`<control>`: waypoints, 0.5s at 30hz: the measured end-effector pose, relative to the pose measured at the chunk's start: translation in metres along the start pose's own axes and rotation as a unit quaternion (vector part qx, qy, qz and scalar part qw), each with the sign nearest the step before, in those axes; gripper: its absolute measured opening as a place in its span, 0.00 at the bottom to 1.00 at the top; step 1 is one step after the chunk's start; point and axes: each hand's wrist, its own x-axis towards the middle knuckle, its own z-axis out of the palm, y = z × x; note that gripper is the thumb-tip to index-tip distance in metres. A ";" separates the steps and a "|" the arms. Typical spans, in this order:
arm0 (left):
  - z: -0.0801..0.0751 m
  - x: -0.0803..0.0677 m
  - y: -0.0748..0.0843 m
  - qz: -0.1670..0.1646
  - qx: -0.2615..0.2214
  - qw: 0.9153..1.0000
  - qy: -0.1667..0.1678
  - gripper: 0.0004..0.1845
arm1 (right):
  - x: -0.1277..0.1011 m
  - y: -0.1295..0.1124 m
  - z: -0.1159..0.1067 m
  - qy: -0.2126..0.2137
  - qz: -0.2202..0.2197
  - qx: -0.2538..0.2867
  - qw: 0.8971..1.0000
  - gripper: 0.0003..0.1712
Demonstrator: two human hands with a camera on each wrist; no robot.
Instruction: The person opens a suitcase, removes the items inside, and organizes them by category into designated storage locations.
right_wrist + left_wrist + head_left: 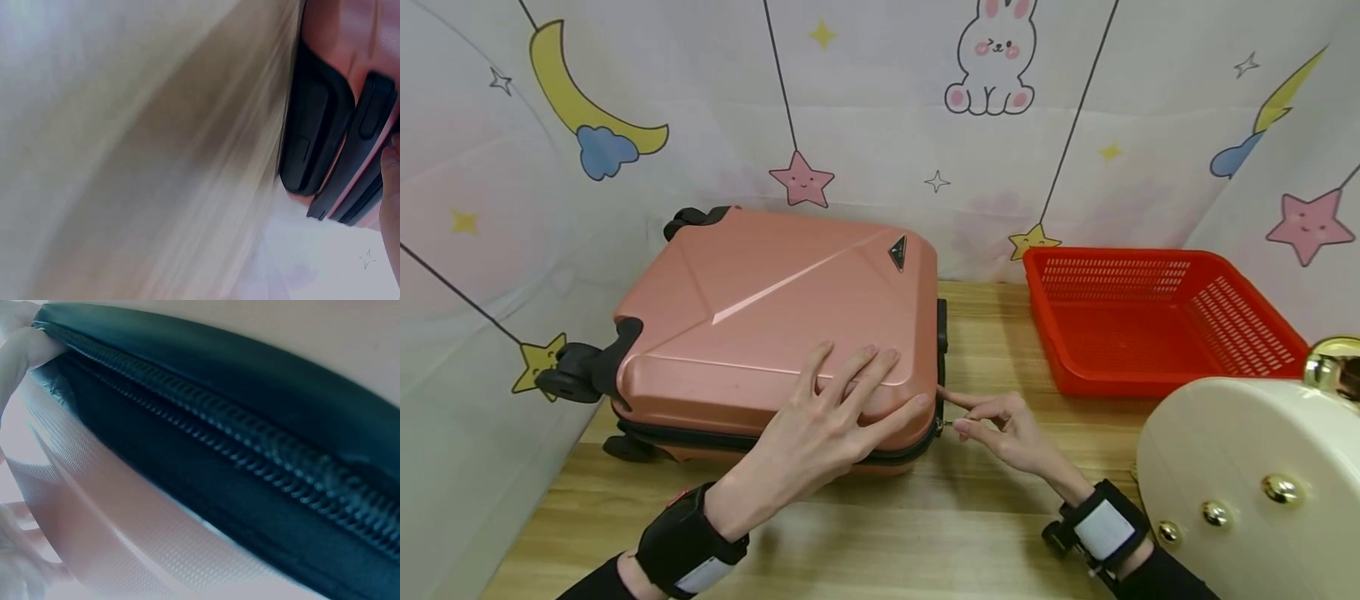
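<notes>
A rose-pink hard-shell suitcase (775, 292) lies flat on the wooden table, its black wheels toward the left. My left hand (823, 417) rests on the lid near the front right corner, fingers spread. At that corner my right hand (1000, 429) pinches a small metal zipper pull (946, 423) by the thumb, index finger stretched to the suitcase's side. Close up in the left wrist view, the black zipper (206, 425) shows two rows of teeth standing apart. A finger (392, 181) touches the suitcase's black-trimmed side in the right wrist view, near the black handle (306, 125).
A red plastic basket (1052, 342) stands at the back right of the wooden table (865, 533). In front of it, a cream rounded case (1225, 442) with gold studs sits close to my right wrist. A patterned cloth (880, 108) hangs behind and along the sides.
</notes>
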 end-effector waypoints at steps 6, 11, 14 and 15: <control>-0.001 0.000 0.000 -0.001 0.002 1.000 0.000 0.41 | 0.011 0.005 -0.010 0.012 -0.007 -0.049 0.999 0.16; -0.001 0.001 0.000 0.001 0.003 1.000 0.000 0.39 | 0.022 0.011 -0.016 0.031 0.003 -0.089 0.996 0.10; -0.001 0.001 0.001 0.001 0.001 1.000 -0.001 0.39 | 0.027 0.014 -0.019 0.036 0.001 -0.101 0.994 0.09; -0.001 0.001 0.000 0.001 0.001 1.000 -0.002 0.39 | 0.028 0.015 -0.020 0.036 -0.005 -0.104 0.994 0.08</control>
